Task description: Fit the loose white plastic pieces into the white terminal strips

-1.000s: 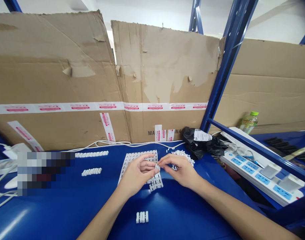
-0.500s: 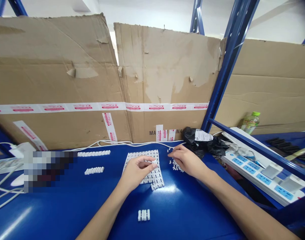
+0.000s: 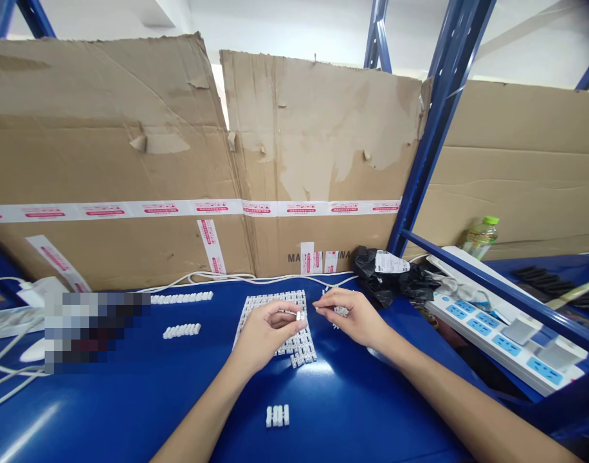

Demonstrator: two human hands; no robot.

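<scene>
Over the blue desk, left hand and right hand held just apart, one closed on a white connector above a connector sheet, the other pinched on small white pieces.

Our glossy blue bench carries a white sheet of plastic terminal blocks, lying directly under our left hand. Left of that hand lie a back white strip and a front white strip. A short white piece sits nearer us, below both hands. Just under our right hand are loose white pieces; beyond it lies a crumpled black plastic bag, and a white cable runs along the back edge.
</scene>
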